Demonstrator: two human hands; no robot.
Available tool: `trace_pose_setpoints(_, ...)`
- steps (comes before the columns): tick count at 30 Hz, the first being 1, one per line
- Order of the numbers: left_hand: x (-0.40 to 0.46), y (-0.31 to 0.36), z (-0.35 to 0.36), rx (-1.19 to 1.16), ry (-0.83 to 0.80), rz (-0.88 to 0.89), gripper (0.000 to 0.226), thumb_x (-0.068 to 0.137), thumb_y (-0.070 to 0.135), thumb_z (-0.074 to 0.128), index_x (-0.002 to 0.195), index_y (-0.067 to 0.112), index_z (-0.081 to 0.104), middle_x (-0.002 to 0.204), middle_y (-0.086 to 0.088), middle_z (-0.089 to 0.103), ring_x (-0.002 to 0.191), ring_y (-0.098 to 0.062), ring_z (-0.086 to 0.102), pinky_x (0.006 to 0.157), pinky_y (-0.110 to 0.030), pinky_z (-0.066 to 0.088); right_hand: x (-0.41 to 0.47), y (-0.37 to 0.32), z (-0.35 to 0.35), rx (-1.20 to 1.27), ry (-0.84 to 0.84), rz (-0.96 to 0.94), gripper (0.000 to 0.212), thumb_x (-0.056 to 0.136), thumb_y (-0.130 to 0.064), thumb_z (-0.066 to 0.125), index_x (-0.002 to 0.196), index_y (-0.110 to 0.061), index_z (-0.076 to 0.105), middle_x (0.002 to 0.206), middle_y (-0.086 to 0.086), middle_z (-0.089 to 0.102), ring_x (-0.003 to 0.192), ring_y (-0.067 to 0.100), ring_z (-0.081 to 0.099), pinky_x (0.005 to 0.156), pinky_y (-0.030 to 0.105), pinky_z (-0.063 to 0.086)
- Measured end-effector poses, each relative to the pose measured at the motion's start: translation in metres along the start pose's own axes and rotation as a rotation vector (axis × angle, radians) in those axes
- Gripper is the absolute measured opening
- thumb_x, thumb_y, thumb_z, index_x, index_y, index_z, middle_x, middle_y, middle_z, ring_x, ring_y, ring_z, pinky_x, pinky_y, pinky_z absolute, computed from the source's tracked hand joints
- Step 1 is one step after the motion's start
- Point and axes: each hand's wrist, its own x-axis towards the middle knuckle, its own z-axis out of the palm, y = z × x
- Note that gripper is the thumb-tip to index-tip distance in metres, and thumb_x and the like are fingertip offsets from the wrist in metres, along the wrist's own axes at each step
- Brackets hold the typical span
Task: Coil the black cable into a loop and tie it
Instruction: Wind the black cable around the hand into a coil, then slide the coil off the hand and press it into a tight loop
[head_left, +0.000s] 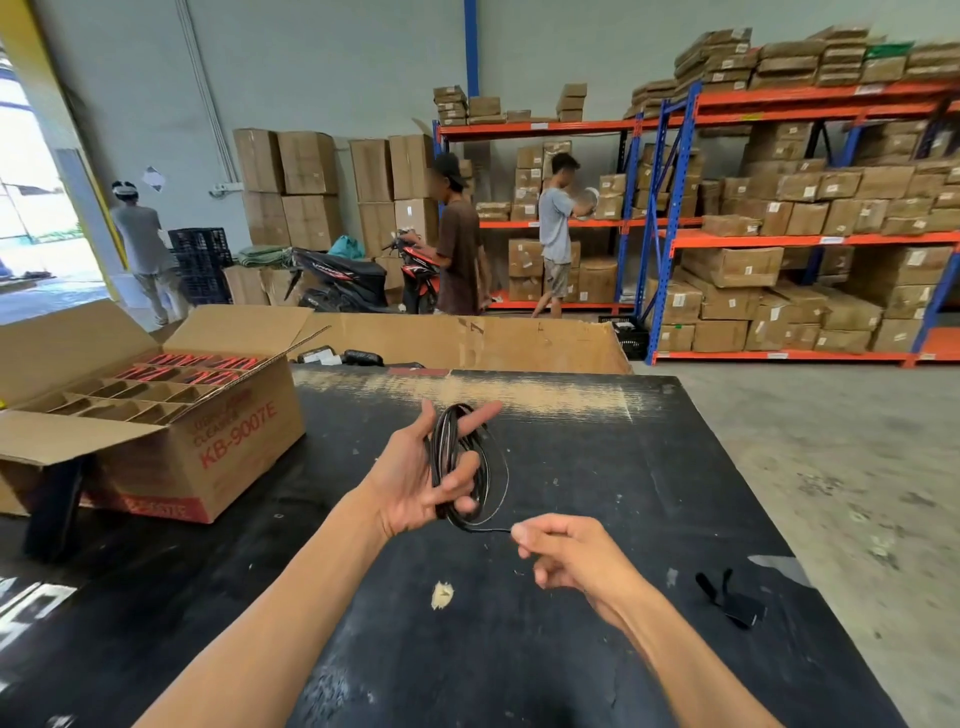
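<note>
While the left hand (415, 467) held the black cable (457, 467) coil upright, fingers splayed through it, the right hand (558, 551) pinched the free tail just near-right, below the loop.

Both forearms bare, left hand (415, 470) and right hand (563, 551) ungloved.

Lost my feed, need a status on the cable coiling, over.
Left hand holds black cable coil around fingers. Right hand pinches the free end. Not tied yet. Nothing in the way.

Warehouse; box-laden shelving racks (810, 239)
</note>
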Motion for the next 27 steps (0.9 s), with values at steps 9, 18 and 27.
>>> trace_pose_setpoints(9, 0.005, -0.019, 0.004, -0.064, -0.042, -0.069, 0.087, 0.095, 0.073, 0.024, 0.046, 0.008, 0.054, 0.034, -0.001, 0.021, 0.025, -0.013, 0.015, 0.032, -0.014, 0.017, 0.006, -0.012, 0.005, 0.568, 0.057, -0.031, 0.024, 0.078, -0.024, 0.081, 0.094, -0.01, 0.07, 0.08, 0.003, 0.069, 0.066, 0.011, 0.065, 0.06, 0.022, 0.057)
trace_pose_setpoints(18, 0.006, -0.035, 0.0, -0.083, -0.022, -0.068, 0.078, 0.089, 0.078, 0.032, 0.041, 0.016, 0.032, 0.033, 0.001, 0.019, 0.023, -0.013, 0.017, 0.032, -0.014, 0.015, 0.008, -0.025, 0.035, 0.479, 0.08, 0.026, 0.033, 0.099, -0.049, 0.055, 0.085, -0.018, 0.053, 0.08, 0.008, 0.068, 0.085, 0.028, 0.068, 0.076, 0.037, 0.057)
trace_pose_setpoints(27, 0.006, -0.041, 0.0, 0.127, 0.594, 0.029, 0.071, 0.093, 0.071, 0.036, 0.049, 0.015, 0.034, 0.036, 0.002, 0.02, 0.024, -0.01, 0.015, 0.029, -0.014, 0.018, 0.007, -0.028, 0.056, 0.417, 0.104, 0.054, 0.029, 0.107, -0.019, 0.042, 0.096, -0.017, 0.068, 0.071, 0.003, 0.069, 0.063, 0.014, 0.062, 0.059, 0.027, 0.052)
